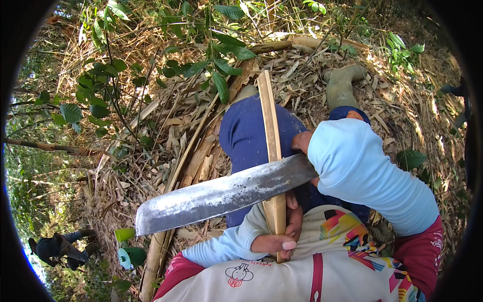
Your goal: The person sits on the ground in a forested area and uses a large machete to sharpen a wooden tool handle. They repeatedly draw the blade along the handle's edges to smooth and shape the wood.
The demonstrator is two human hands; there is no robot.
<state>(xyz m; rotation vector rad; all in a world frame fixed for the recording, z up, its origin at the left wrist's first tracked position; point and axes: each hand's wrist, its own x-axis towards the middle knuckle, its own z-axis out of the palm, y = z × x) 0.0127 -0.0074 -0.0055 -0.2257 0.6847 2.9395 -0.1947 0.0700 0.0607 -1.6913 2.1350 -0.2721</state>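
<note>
Broad grey machete blade (221, 195) lies across upright bamboo slat (270, 136).

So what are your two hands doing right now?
Left hand: closed around the lower end of the bamboo strip.
Right hand: mostly hidden by the sleeve, closed on the handle of the big knife.

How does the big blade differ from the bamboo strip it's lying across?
The blade is grey metal, broad, lying crosswise and slanting down to the left; the bamboo strip is pale tan, narrow, running lengthwise away from the person. The left hand grips the strip's near end; the right hand, mostly behind its sleeve, is at the blade's handle end. Both are long and flat.
</note>
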